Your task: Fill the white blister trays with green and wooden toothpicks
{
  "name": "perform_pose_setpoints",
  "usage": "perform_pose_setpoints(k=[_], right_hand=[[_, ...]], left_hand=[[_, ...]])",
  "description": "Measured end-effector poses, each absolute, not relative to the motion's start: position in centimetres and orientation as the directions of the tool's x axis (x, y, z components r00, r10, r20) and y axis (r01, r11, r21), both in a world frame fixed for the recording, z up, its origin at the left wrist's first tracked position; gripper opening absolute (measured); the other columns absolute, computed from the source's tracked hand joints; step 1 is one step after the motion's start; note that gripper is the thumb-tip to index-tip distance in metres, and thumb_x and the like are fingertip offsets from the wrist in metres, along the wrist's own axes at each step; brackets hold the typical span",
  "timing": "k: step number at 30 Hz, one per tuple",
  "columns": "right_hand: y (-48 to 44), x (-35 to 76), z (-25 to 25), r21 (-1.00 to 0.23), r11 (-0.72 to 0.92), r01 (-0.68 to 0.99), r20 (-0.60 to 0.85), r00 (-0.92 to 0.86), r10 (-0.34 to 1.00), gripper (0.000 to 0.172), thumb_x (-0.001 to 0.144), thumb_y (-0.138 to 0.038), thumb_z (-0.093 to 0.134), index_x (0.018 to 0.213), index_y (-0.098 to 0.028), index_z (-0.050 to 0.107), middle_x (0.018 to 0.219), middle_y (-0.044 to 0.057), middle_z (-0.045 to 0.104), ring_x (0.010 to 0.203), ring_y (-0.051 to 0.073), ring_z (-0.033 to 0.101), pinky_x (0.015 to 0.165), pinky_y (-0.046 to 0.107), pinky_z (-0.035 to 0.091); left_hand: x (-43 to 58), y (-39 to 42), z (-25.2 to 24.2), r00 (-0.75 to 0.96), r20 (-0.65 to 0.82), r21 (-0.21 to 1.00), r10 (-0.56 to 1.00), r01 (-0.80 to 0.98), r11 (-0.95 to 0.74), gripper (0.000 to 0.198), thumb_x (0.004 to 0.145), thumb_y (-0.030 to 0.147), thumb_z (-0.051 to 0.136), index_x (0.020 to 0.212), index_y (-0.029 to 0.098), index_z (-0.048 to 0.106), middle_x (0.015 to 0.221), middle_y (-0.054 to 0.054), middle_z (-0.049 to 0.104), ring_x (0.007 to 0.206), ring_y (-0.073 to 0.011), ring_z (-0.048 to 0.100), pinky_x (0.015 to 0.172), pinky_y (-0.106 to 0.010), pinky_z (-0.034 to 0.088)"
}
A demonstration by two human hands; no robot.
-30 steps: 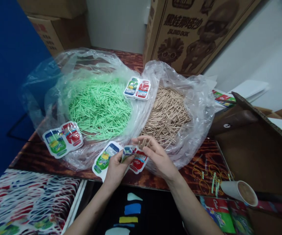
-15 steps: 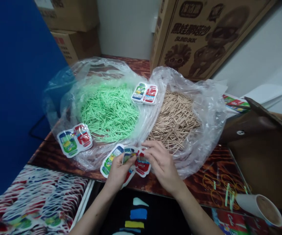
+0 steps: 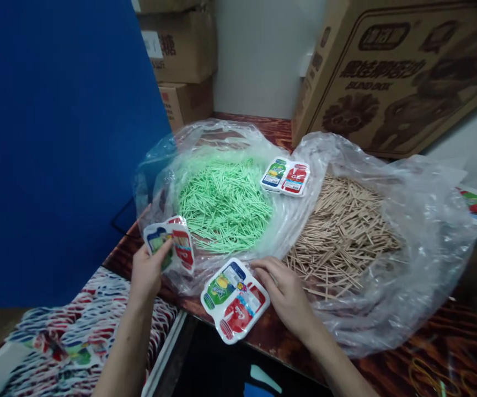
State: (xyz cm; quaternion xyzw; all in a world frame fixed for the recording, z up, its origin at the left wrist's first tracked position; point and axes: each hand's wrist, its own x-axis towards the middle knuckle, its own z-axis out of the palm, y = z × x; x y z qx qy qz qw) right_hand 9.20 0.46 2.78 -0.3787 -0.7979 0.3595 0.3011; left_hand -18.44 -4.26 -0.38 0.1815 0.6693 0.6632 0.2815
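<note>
My left hand (image 3: 147,271) pinches a small printed two-pocket packet (image 3: 172,248) at the table's left front, thumb on its face. My right hand (image 3: 284,292) rests with curled fingers on the right edge of a second printed packet (image 3: 235,298) lying flat at the table's front edge. I cannot make out whether anything is between its fingers. Just beyond lie a clear bag of green sticks (image 3: 225,205) and a clear bag of tan wooden sticks (image 3: 341,234). A third packet (image 3: 285,177) sits between the two piles.
A blue panel (image 3: 56,138) stands at the left. Cardboard boxes (image 3: 391,71) line the back wall. A stack of printed sheets (image 3: 85,336) lies low at the left. Rubber bands (image 3: 428,369) lie on the dark wooden table (image 3: 420,342) at the right.
The view has swung left. My left hand let go of the front packet and moved left to take the packet there. My right hand has dropped onto the front packet, which now lies flat.
</note>
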Motion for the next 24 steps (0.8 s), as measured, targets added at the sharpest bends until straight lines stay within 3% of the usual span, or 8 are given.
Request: perform_pose_setpoints(k=[3, 6, 11, 14, 18, 21, 24], right_hand=[[2.7, 6.6, 1.7, -0.621, 0.609, 0.493, 0.253, -0.61, 0.751, 0.019, 0.093, -0.016, 0.046, 0.092, -0.018, 0.065, 0.088, 0.006, 0.065, 0.088, 0.021, 0.057, 0.079, 0.035, 0.047], [5.0, 3.8, 0.9, -0.337, 0.736, 0.587, 0.271, -0.689, 0.673, 0.021, 0.089, -0.01, 0.046, 0.087, -0.016, 0.066, 0.088, 0.01, 0.064, 0.089, 0.025, 0.053, 0.079, 0.038, 0.046], [7.0, 0.0, -1.2, 0.053, 0.844, 0.533, 0.196, -0.835, 0.515, 0.026, 0.084, -0.009, 0.047, 0.104, -0.01, 0.064, 0.119, 0.019, 0.059, 0.118, 0.033, 0.046, 0.095, 0.05, 0.039], [6.9, -1.6, -3.0, 0.137, 0.862, 0.487, 0.175, -0.869, 0.463, 0.031, 0.082, -0.009, 0.05, 0.108, -0.011, 0.064, 0.123, 0.018, 0.059, 0.127, 0.035, 0.039, 0.104, 0.057, 0.029], [7.2, -2.3, -3.8, 0.146, 0.87, 0.471, 0.178, -0.877, 0.446, 0.028, 0.084, -0.008, 0.045, 0.102, -0.005, 0.066, 0.107, 0.02, 0.064, 0.112, 0.033, 0.051, 0.099, 0.052, 0.035], [7.9, -1.6, -3.2, 0.176, 0.869, 0.462, 0.17, -0.884, 0.435, 0.028, 0.087, -0.01, 0.042, 0.1, -0.003, 0.066, 0.103, 0.02, 0.064, 0.105, 0.032, 0.053, 0.098, 0.052, 0.037], [8.2, -0.9, -3.1, 0.204, 0.875, 0.438, 0.184, -0.895, 0.405, 0.028, 0.088, -0.012, 0.042, 0.101, -0.006, 0.066, 0.108, 0.017, 0.063, 0.113, 0.033, 0.049, 0.104, 0.054, 0.029]], left_hand=[[-22.8, -2.6, -2.2, -0.778, 0.042, 0.946, 0.627, 0.232, 0.224, 0.04, 0.067, 0.044, 0.066, 0.092, 0.013, 0.069, 0.084, -0.007, 0.073, 0.075, -0.0234, 0.067, 0.071, -0.035, 0.054], [-24.5, -1.7, -3.1, -0.764, 0.134, 0.858, 0.631, 0.408, 0.313, 0.042, 0.069, 0.037, 0.066, 0.103, 0.014, 0.067, 0.098, -0.011, 0.072, 0.094, -0.0302, 0.065, 0.087, -0.043, 0.048], [-23.4, -1.9, -2.6, -0.632, 0.433, 0.55, 0.642, 0.75, 0.367, 0.057, 0.083, 0.027, 0.052, 0.138, 0.016, 0.043, 0.141, -0.017, 0.047, 0.129, -0.0309, 0.043, 0.106, -0.044, 0.033], [-22.4, -2.2, -2.8, -0.538, 0.438, 0.415, 0.721, 0.832, 0.368, 0.05, 0.086, 0.03, 0.05, 0.134, 0.018, 0.047, 0.147, -0.016, 0.038, 0.135, -0.0328, 0.033, 0.109, -0.048, 0.028], [-21.9, -2.7, -4.1, -0.518, 0.329, 0.33, 0.789, 0.846, 0.419, 0.041, 0.088, 0.031, 0.047, 0.122, 0.013, 0.058, 0.145, -0.021, 0.038, 0.135, -0.0375, 0.032, 0.107, -0.053, 0.028], [-22.1, -2.7, -4.4, -0.547, 0.322, 0.355, 0.772, 0.826, 0.437, 0.042, 0.087, 0.033, 0.05, 0.121, 0.01, 0.06, 0.145, -0.023, 0.038, 0.134, -0.0384, 0.032, 0.108, -0.053, 0.028], [-22.4, -1.9, -1.7, -0.541, 0.35, 0.477, 0.765, 0.806, 0.351, 0.039, 0.084, 0.036, 0.054, 0.113, 0.012, 0.064, 0.142, -0.02, 0.044, 0.132, -0.037, 0.036, 0.108, -0.051, 0.029]])
